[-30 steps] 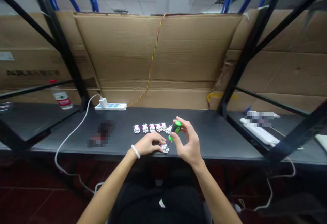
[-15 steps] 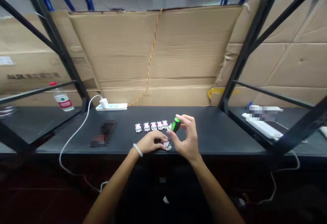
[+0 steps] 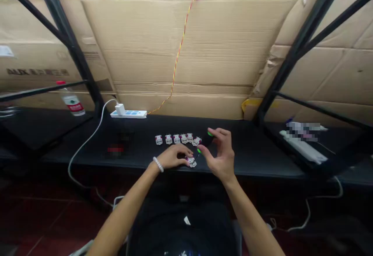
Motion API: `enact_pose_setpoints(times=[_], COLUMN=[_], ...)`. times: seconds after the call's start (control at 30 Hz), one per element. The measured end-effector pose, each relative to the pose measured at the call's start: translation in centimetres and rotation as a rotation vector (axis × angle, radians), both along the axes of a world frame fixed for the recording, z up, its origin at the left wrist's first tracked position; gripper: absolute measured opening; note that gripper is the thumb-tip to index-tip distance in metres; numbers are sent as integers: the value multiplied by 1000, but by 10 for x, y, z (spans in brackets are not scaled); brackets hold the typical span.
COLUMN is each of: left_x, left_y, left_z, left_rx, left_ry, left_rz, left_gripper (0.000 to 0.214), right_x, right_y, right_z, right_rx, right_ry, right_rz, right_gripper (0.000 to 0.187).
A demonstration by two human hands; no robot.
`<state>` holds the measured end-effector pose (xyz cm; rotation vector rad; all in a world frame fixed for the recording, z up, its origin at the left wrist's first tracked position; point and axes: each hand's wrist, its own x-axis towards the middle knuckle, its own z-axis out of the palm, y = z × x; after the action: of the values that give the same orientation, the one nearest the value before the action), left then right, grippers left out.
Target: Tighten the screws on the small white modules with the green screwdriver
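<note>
My right hand (image 3: 220,154) grips a black and green screwdriver (image 3: 207,139) between thumb and fingers, its shaft slanting down to the left. The tip meets a small white and purple part (image 3: 191,162) near the front edge of the table. My left hand (image 3: 174,156), with a white beaded bracelet (image 3: 158,164) on the wrist, pinches that part from its left side. Just beyond my hands, several similar white and purple parts (image 3: 176,139) stand in a row. The last one (image 3: 196,141) sits tilted beside the screwdriver. What kind of part these are is too small to tell.
A white power strip (image 3: 128,114) with a plugged-in charger lies at the back left, its white cable (image 3: 84,155) running over the front edge. Behind rises a cardboard wall (image 3: 186,53). Black rack posts (image 3: 78,59) flank the table. A water bottle (image 3: 72,102) stands at left.
The screwdriver's handle has swung to the right and leans more, together with my right hand. My left hand still holds the part. The whole view has shifted slightly.
</note>
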<state>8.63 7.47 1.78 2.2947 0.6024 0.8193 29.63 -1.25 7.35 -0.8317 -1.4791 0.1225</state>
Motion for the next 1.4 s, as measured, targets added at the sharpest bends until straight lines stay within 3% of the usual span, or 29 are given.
enact_pose_setpoints(times=[0.07,0.23,0.43,0.6,0.67,0.87,0.93,1.1,1.3,1.4], left_x=[0,0,0,0,0,0,0,0,0,0], left_y=[0,0,-1,-1,-1,-1,-1,-1,-2,-1], left_z=[0,0,1,3,3,2,2,2,3,3], left_rx=[3,13,13,11,7,-1,4,11,8,16], left_ry=[0,0,-1,-9,-4,5,8,0,15,16], left_rz=[1,-19,-13,-20,-14,-3,-7,-12,-4,-5], left_gripper=[28,28,26,25,25,24,26,25,24,25], right_x=[1,5,5,9,11,12,12,11,9,8], right_y=[1,2,4,3,2,0,0,0,0,-1], right_z=[2,5,6,3,4,10,10,7,9,9], right_rx=[-1,-123,-37,-124,-124,-21,-48,-94,12,-39], right_ry=[5,2,60,65,64,-9,-6,67,14,9], right_rz=[-27,99,-19,210,242,-30,-5,210,-49,17], right_gripper=[44,47,45,50,52,40,40,46,42,42])
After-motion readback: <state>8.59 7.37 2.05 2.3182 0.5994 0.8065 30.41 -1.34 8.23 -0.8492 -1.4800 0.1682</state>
